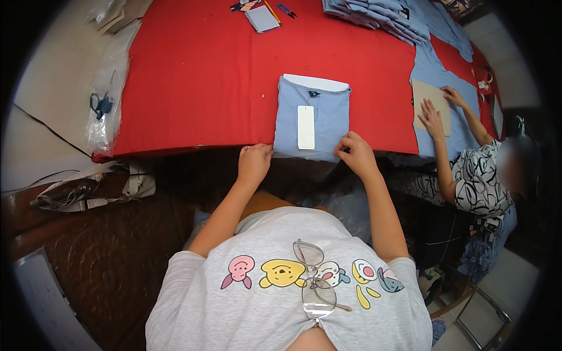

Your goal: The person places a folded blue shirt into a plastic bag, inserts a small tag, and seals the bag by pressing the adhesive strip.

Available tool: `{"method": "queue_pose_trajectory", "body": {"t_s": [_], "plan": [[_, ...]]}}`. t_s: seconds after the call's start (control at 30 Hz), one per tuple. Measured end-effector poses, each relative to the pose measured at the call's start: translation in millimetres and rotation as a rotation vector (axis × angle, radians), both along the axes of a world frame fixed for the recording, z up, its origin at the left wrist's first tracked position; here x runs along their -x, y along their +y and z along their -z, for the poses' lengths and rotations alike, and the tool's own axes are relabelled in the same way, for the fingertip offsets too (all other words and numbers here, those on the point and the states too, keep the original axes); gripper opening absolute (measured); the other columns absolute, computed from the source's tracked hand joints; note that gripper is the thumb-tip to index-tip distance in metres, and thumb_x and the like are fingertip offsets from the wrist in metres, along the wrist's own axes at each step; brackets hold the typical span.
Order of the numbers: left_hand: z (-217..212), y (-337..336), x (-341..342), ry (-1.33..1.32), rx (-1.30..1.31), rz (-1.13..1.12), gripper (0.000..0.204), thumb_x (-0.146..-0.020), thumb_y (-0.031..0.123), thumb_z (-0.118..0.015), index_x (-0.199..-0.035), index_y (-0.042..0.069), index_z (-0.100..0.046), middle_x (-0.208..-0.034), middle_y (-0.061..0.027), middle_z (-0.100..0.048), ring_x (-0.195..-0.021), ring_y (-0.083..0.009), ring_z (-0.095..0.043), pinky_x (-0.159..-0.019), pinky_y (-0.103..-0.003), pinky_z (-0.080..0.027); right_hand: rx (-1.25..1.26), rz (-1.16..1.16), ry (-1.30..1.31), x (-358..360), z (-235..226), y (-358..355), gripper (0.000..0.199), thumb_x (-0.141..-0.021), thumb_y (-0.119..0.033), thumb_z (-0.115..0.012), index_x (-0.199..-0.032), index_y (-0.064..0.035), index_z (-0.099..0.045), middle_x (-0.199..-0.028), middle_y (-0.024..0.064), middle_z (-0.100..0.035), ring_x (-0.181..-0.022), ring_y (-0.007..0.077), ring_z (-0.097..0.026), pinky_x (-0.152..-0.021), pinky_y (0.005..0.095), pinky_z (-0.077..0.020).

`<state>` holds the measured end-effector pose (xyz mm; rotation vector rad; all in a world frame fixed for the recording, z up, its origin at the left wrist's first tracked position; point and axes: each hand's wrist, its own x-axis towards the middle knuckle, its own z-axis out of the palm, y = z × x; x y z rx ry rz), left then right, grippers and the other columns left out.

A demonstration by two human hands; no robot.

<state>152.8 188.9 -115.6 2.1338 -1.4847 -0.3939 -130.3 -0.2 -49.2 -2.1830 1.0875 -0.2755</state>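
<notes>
A folded light-blue shirt (287, 120) lies at the near edge of the red-covered table, a white board showing at its collar end. On its front rests a blank-looking white tag (305, 127). Its near end hangs slightly over the edge and looks sheer, perhaps from clear plastic around it. My left hand (255, 162) pinches the near left corner with closed fingers. At the near right corner, my right hand (355, 153) has its thumb and forefinger pressed together on the same edge.
A co-worker at the right presses both hands on a tan board (432, 111) over blue cloth. Folded blue garments (380, 17) are stacked at the far right. A notepad (263, 19), a pencil and blue thread snips (287, 10) lie at the back. Clear plastic (108, 111) lies along the left edge.
</notes>
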Motion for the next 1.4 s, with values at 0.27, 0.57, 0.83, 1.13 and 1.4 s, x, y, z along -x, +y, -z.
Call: {"method": "queue_pose_trajectory", "body": {"t_s": [0.27,0.57,0.83,1.13,1.4], "plan": [[-46,-24,-11,-0.020,0.035,0.043,0.019,-0.098,0.017,-0.073,-0.109,0.005,-0.082,-0.106,-0.0125,-0.080,-0.098,-0.0337,-0.074,-0.092,-0.048,-0.053,-0.007,0.116,-0.120,5,12,9,0.013,-0.084,-0.011,-0.083,-0.092,-0.0029,-0.076,-0.094,0.0090,-0.066,-0.083,0.0276,-0.067,-0.076,0.0390,-0.0540],[-42,-58,-16,-0.058,0.047,0.099,0.009,-0.090,0.013,-0.077,-0.095,0.006,-0.074,-0.102,-0.0104,-0.069,-0.095,-0.0353,-0.069,-0.091,-0.048,-0.052,-0.043,0.193,-0.142,12,17,7,0.011,-0.085,-0.008,-0.082,-0.093,-0.0036,-0.076,-0.088,0.0083,-0.066,-0.076,0.0228,-0.065,-0.074,0.0367,-0.0536],[-41,-59,-2,-0.107,0.060,0.177,0.016,-0.084,0.011,-0.085,-0.095,0.006,-0.074,-0.103,-0.0082,-0.067,-0.105,-0.0324,-0.066,-0.094,-0.048,-0.052,-0.143,0.316,-0.254,42,43,10,0.012,-0.085,0.000,-0.081,-0.094,0.0026,-0.074,-0.090,0.0138,-0.070,-0.077,0.0224,-0.069,-0.073,0.0362,-0.0550],[-28,-83,-8,-0.161,0.101,0.007,0.014,-0.086,0.011,-0.082,-0.090,0.004,-0.070,-0.094,-0.0112,-0.069,-0.093,-0.0367,-0.068,-0.088,-0.049,-0.051,0.124,0.235,-0.223,14,25,-37,0.010,-0.088,-0.009,-0.079,-0.095,-0.0034,-0.075,-0.101,0.0100,-0.072,-0.085,0.0276,-0.071,-0.077,0.0396,-0.0563],[-37,-100,-20,-0.037,0.111,0.109,0.013,-0.089,0.011,-0.080,-0.096,0.002,-0.074,-0.095,-0.0128,-0.071,-0.090,-0.0352,-0.070,-0.085,-0.047,-0.054,0.410,0.198,-0.305,-20,29,-54,0.017,-0.091,-0.005,-0.073,-0.108,-0.0040,-0.073,-0.108,0.0125,-0.073,-0.090,0.0291,-0.072,-0.080,0.0420,-0.0583]]}}
